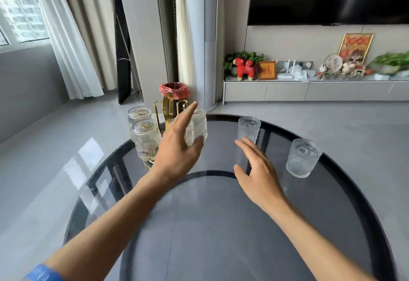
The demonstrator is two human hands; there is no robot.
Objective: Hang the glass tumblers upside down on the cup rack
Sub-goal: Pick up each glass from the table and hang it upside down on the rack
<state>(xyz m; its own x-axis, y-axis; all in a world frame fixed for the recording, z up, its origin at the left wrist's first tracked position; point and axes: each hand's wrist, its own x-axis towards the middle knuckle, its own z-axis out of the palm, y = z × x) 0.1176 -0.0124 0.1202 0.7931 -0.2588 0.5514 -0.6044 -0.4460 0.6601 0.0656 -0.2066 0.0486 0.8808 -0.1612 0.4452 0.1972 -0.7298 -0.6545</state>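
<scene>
A gold cup rack (pixel 164 109) stands at the far left edge of the round dark glass table (pixel 221 225). Two ribbed glass tumblers hang upside down on its left side, one behind (pixel 139 114) and one in front (pixel 146 140). Another inverted tumbler (pixel 199 123) sits on its right side, partly behind my left hand (pixel 177 145). That hand is spread wide in front of the rack and holds nothing. Two tumblers stand upright on the table, one far centre (pixel 249 128) and one at the right (pixel 302 157). My right hand (pixel 256 170) hovers, fingers apart, just short of the centre tumbler.
A bin with a red liner (pixel 174 91) stands on the floor behind the rack. A low TV cabinet (pixel 309 91) with ornaments and plants lines the far wall under a black screen. Grey floor surrounds the table; curtains hang at the left.
</scene>
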